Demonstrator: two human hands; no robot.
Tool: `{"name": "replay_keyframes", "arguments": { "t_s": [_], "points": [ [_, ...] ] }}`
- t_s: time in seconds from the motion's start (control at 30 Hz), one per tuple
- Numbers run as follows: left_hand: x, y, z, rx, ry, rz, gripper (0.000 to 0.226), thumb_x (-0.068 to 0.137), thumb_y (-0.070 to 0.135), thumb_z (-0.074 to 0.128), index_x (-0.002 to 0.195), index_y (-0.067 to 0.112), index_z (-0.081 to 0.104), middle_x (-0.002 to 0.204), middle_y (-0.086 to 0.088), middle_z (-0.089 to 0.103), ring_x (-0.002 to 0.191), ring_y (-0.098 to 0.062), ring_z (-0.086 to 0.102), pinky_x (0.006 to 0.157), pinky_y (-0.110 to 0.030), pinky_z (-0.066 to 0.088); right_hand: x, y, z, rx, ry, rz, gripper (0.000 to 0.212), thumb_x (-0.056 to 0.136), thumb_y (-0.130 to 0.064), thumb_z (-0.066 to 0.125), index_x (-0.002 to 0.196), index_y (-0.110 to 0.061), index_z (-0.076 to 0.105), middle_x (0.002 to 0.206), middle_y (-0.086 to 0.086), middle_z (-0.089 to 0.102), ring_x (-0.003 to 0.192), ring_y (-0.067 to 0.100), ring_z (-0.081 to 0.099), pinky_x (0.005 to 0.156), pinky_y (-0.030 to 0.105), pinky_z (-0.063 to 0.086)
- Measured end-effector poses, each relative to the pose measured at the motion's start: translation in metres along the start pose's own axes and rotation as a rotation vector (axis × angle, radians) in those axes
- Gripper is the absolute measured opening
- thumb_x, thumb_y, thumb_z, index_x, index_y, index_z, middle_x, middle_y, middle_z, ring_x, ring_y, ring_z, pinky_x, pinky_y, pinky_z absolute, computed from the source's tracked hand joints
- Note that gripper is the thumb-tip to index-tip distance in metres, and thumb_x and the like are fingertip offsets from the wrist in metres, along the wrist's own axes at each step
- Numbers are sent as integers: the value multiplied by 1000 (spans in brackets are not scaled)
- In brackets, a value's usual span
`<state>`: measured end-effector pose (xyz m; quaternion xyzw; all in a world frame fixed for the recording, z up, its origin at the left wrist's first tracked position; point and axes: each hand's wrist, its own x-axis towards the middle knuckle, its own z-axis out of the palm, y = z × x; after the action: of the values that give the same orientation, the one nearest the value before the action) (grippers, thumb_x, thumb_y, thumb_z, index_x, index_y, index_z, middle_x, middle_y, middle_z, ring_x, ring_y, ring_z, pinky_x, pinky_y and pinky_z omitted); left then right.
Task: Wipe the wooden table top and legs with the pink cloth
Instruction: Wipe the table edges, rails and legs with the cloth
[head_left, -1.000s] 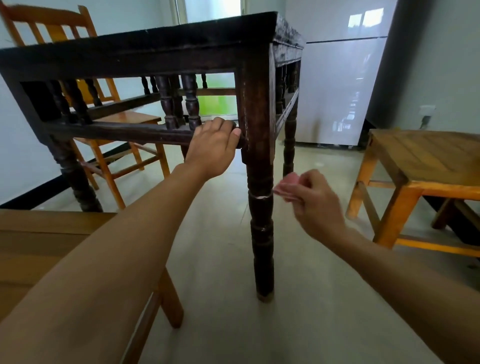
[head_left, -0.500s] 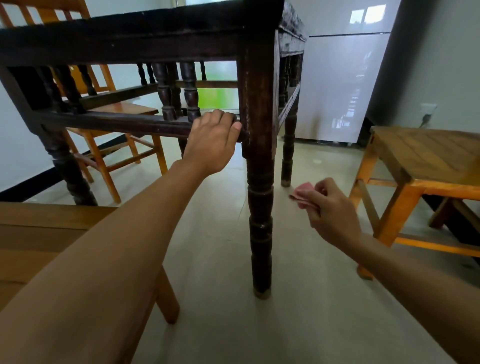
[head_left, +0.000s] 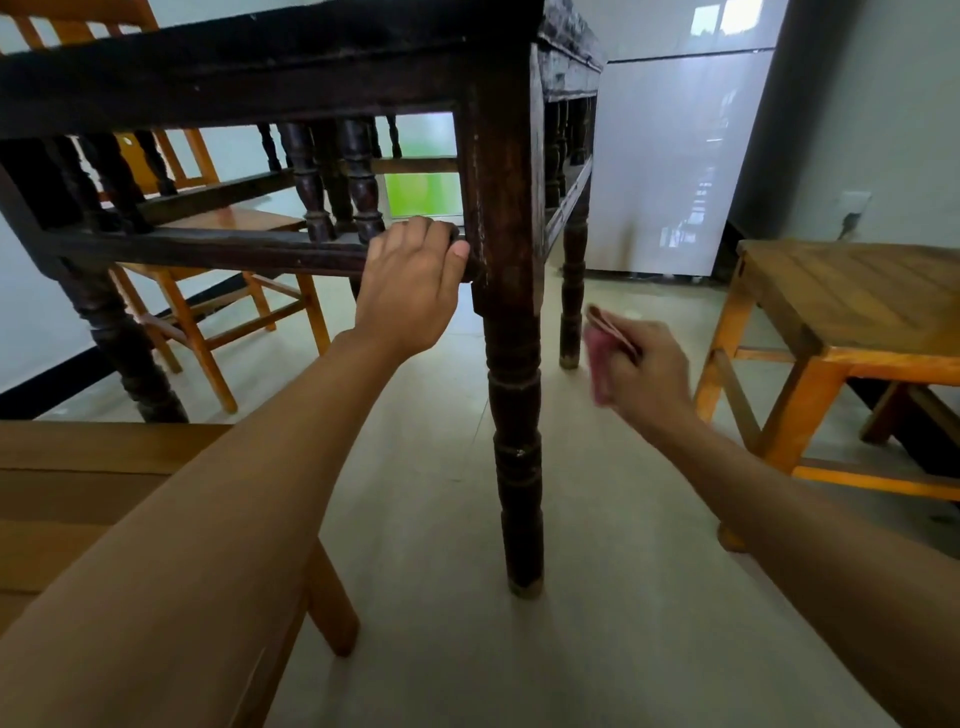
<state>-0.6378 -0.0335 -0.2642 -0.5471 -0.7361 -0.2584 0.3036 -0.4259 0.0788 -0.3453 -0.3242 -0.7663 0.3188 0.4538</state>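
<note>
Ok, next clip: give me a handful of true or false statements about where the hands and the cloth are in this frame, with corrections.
1. The left hand grips the dark table's lower rail beside the near leg. True.
2. The pink cloth is pressed against the near leg. False: it is held off to the right of the leg, with floor showing between them.
3. The right hand holds the pink cloth. True.
4. The cloth lies spread flat on the table top. False: it is bunched in the right hand, below the rail's height.
5. A light wooden stool stands to the right of the dark table. True.
</note>
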Motion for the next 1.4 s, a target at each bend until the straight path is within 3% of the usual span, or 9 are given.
{"name": "replay_keyframes", "arguments": {
  "t_s": [0.13, 0.3, 0.43, 0.53, 0.67, 0.87, 1.13, 1.27, 1.4],
  "points": [
    [-1, -3, -2, -1, -10, 13, 40, 103, 33, 26, 111, 7, 55, 108, -15, 56, 103, -30, 50, 94, -44, 35, -6, -47, 41, 333, -110, 163, 18, 100, -9, 47, 95, -11, 65, 78, 5, 64, 69, 21, 65, 60, 34, 59],
    [0, -1, -2, 12, -15, 10, 40, 103, 33, 25, 112, 7, 54, 109, -14, 55, 104, -30, 50, 95, -43, 34, -6, -15, 6, -155, -596, 415, 18, 98, -6, 50, 100, -14, 66, 84, 2, 63, 69, 9, 59, 55, 22, 46],
    [-1, -1, -1, 1, -11, 11, 40, 103, 33, 25, 111, 6, 54, 109, -15, 55, 105, -31, 50, 97, -45, 34, 20, -27, 25, 138, -60, 214, 14, 98, -21, 54, 99, -20, 68, 86, 4, 67, 79, 23, 64, 72, 40, 57],
    [-1, 0, -2, -5, -1, 27, 40, 103, 32, 26, 110, 5, 54, 108, -16, 55, 103, -32, 50, 95, -45, 34, -16, -36, 65, 56, 92, -27, 26, 102, -22, 45, 122, -19, 62, 90, -8, 64, 86, 18, 60, 76, 32, 52],
    [-2, -2, -3, -9, -7, 27, 41, 103, 33, 26, 111, 5, 54, 108, -17, 55, 104, -33, 49, 96, -46, 34, -84, 8, 60, -132, 1, -230, 41, 98, -8, 54, 135, -24, 56, 120, -1, 66, 100, 17, 58, 88, 29, 52],
    [0, -3, -7, 14, -40, 40, 44, 102, 35, 24, 114, 5, 54, 110, -17, 55, 106, -33, 49, 97, -46, 33, -28, -2, 45, -23, 138, -117, 26, 100, -20, 51, 123, -23, 63, 94, -4, 67, 88, 14, 63, 81, 42, 57],
    [4, -15, -13, -17, -116, 105, 50, 98, 38, 23, 126, 9, 53, 117, -15, 55, 112, -34, 47, 95, -44, 33, -66, -32, 20, -736, -211, -944, 51, 63, -10, 82, 112, -17, 71, 114, 2, 69, 92, 24, 61, 64, 34, 53],
    [4, -16, -16, -36, -150, 108, 53, 98, 38, 22, 130, 9, 51, 120, -15, 54, 114, -34, 47, 95, -43, 32, -30, -71, 55, -934, -149, -954, 38, 82, -12, 58, 119, -9, 65, 120, 11, 64, 114, 30, 54, 73, 40, 50],
    [4, -18, -18, -42, -160, 111, 49, 99, 36, 24, 130, 8, 51, 120, -15, 54, 114, -33, 46, 96, -43, 32, -40, -68, 86, -1367, -492, -793, 31, 92, -20, 62, 119, -4, 62, 121, 17, 59, 122, 33, 46, 86, 42, 48]
  ]
}}
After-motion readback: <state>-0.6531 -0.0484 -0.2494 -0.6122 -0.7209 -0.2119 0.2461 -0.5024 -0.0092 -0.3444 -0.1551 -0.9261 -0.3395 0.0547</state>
